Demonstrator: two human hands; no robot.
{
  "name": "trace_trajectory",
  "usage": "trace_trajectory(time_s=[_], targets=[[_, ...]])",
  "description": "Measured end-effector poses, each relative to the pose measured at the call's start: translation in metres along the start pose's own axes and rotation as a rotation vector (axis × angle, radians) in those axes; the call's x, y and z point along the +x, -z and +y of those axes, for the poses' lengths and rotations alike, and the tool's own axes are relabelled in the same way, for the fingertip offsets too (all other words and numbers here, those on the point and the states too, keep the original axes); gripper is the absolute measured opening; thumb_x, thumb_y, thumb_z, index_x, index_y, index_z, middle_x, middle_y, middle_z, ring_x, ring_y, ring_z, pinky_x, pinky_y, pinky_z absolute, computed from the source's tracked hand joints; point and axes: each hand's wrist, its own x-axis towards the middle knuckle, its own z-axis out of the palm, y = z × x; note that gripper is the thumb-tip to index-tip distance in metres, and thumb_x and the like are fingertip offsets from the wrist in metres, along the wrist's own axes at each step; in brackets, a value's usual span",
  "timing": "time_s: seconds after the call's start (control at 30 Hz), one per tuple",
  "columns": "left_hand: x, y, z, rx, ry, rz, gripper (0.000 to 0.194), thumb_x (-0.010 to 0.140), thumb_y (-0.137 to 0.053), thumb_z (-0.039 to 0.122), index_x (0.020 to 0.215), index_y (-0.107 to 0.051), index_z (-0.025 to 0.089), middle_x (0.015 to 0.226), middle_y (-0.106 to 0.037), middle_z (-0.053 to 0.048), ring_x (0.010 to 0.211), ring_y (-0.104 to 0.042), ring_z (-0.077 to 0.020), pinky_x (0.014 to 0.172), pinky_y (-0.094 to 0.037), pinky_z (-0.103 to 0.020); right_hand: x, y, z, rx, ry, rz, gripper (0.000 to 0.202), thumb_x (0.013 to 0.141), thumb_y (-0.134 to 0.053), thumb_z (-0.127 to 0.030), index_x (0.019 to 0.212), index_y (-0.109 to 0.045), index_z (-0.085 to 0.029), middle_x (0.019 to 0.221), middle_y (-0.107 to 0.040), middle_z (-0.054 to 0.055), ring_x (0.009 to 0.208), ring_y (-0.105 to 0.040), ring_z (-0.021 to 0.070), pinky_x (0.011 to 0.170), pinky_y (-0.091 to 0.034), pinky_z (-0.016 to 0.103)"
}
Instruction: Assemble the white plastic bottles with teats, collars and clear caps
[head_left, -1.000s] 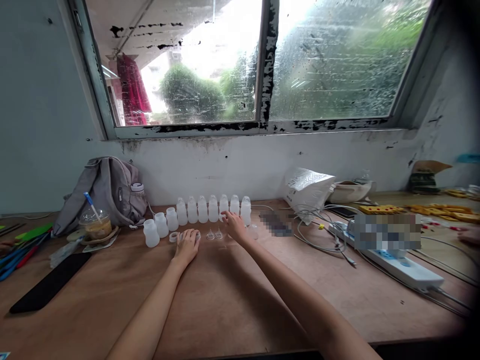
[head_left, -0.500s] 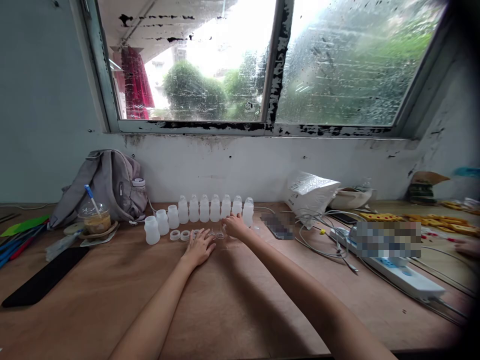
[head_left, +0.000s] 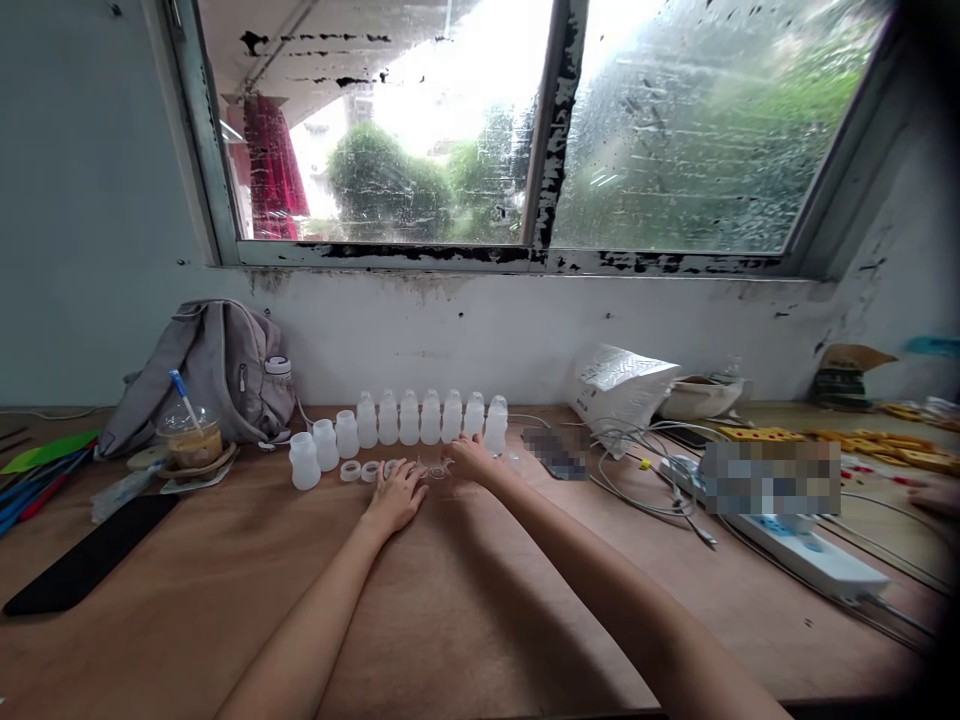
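Observation:
My left hand (head_left: pixel 397 494) lies on the tabletop with its fingers spread, partly covering the right end of a row of white rings (head_left: pixel 350 471). To its right, my right hand (head_left: pixel 474 462) has its fingertips drawn together at small clear nipples (head_left: pixel 437 471), closed on one of them as far as I can see. Behind the hands stands a row of frosted white baby bottles (head_left: pixel 409 420) with clear domed caps. At the left end of that row, uncapped bottles (head_left: pixel 304 462) curve toward me.
A grey backpack (head_left: pixel 217 375) and an iced drink cup (head_left: pixel 191 435) stand left, near a black mat (head_left: pixel 94 552). On the right are a blurred phone (head_left: pixel 556 453), tangled cables (head_left: pixel 645 480), a white power strip (head_left: pixel 825 562) and a silver-white bag (head_left: pixel 622 390). Another person's hand (head_left: pixel 934 494) shows at far right.
My right hand has dropped slightly toward the table, its fingertips lower beside the clear nipples. My left hand has shifted only a little to the left.

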Motion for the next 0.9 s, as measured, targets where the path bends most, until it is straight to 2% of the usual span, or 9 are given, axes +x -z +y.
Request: trace_trajectory(time_s=[0.27,0.63,0.9], targets=[[0.0002,0.0011,0.0005,0.009,0.033,-0.019,0.032,0.084,-0.038,0.033,0.114,-0.047,0.026,0.123,-0.048,-0.004,0.117,-0.034,-0.0232,0.099,-0.015,-0.051,-0.002,0.0017,-0.0061,0.004,-0.014,-0.015,0.022,0.072,-0.052,-0.019,0.093,-0.058,-0.02,0.091,-0.063,0.008,0.095,-0.05,0.0238,0.079,-0.029,0.033],[-0.0005,0.0002,0.0009,0.006,0.045,-0.035,0.032,0.085,-0.035,0.033,0.114,-0.047,0.025,0.124,-0.048,-0.005,0.118,-0.035,-0.0232,0.099,-0.014,-0.05,-0.0028,0.0043,-0.0021,-0.003,-0.042,-0.035,0.02,0.071,-0.051,-0.015,0.088,-0.061,-0.019,0.087,-0.064,0.009,0.089,-0.054,0.023,0.081,-0.029,0.035],[-0.0004,-0.0009,0.0005,-0.002,0.05,-0.033,0.033,0.085,-0.035,0.034,0.113,-0.048,0.025,0.124,-0.048,-0.005,0.116,-0.036,-0.023,0.099,-0.014,-0.05,-0.0024,0.0027,0.0014,0.019,-0.025,-0.034,0.019,0.07,-0.053,-0.021,0.087,-0.061,-0.018,0.086,-0.065,0.008,0.086,-0.056,0.0226,0.081,-0.029,0.034]])
